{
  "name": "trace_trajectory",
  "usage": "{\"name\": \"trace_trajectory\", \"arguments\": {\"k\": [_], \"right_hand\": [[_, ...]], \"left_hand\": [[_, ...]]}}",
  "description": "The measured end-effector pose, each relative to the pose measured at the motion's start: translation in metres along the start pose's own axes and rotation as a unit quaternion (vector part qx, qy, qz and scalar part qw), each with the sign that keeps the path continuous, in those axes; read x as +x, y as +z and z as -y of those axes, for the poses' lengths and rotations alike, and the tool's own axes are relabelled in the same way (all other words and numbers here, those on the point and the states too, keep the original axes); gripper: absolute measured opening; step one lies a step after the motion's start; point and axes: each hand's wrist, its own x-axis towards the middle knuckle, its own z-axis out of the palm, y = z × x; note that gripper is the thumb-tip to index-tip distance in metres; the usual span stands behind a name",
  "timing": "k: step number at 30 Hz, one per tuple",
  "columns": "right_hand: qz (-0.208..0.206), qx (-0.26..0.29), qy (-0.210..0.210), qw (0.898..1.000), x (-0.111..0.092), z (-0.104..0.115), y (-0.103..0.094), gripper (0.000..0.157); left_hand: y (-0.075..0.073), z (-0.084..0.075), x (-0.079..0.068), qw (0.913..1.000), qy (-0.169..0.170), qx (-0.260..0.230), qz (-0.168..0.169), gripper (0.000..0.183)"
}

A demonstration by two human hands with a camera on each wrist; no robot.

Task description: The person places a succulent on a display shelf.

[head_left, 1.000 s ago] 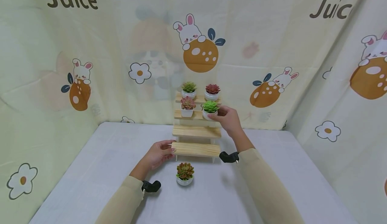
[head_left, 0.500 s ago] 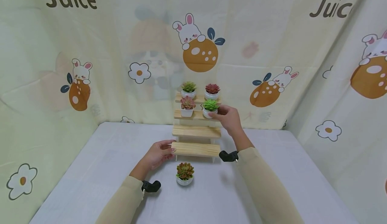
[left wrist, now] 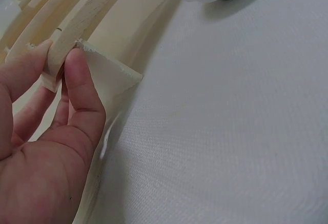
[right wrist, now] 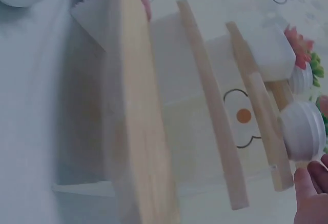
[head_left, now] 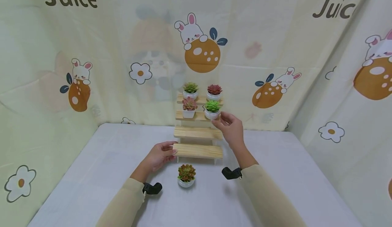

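A tiered wooden stand [head_left: 197, 150] with several steps rises at the middle of the table. My left hand [head_left: 159, 157] pinches the left end of its lowest board [left wrist: 97, 16] between thumb and fingers. On the second step from the top, a bright green succulent in a white ribbed pot [head_left: 212, 113] stands upright at the right. My right hand [head_left: 231, 128] is just beside that pot, fingers loosely bent and fingertips close to its lower right side, holding nothing. In the right wrist view the ribbed pot [right wrist: 303, 130] sits on the board with the fingertips [right wrist: 303, 180] right by it.
A pink succulent in a square white pot [head_left: 189, 108] shares that step. On the top step are a green succulent [head_left: 190, 89] and a dark red one [head_left: 214, 91]. A brownish-green potted succulent [head_left: 186, 176] stands on the white table [head_left: 116, 152] before the stand. A printed curtain [head_left: 116, 43] hangs behind.
The bright green succulent has been set upright on its step, and my right hand has let go, drawing slightly down and toward me. The left hand keeps its place on the lowest board.
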Motion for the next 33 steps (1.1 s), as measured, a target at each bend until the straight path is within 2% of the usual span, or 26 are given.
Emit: {"name": "trace_trajectory", "arguments": {"k": [10, 18, 23, 33], "right_hand": [[0.000, 0.051, -0.008, 0.999, -0.032, -0.013, 0.002, 0.061], [0.026, 0.073, 0.004, 0.997, -0.058, -0.016, 0.003, 0.056], [0.050, 0.094, 0.003, 0.994, -0.075, -0.021, 0.011, 0.058], [0.076, 0.130, 0.010, 0.989, -0.109, -0.036, 0.035, 0.050]], "left_hand": [[0.001, -0.001, -0.001, 0.9999, 0.004, -0.007, 0.008, 0.051], [0.001, -0.001, -0.001, 0.9999, 0.005, -0.005, 0.009, 0.051], [0.000, 0.000, -0.002, 0.9999, 0.011, -0.002, 0.010, 0.051], [0.001, 0.000, -0.002, 0.9997, 0.016, -0.013, 0.015, 0.051]]}}
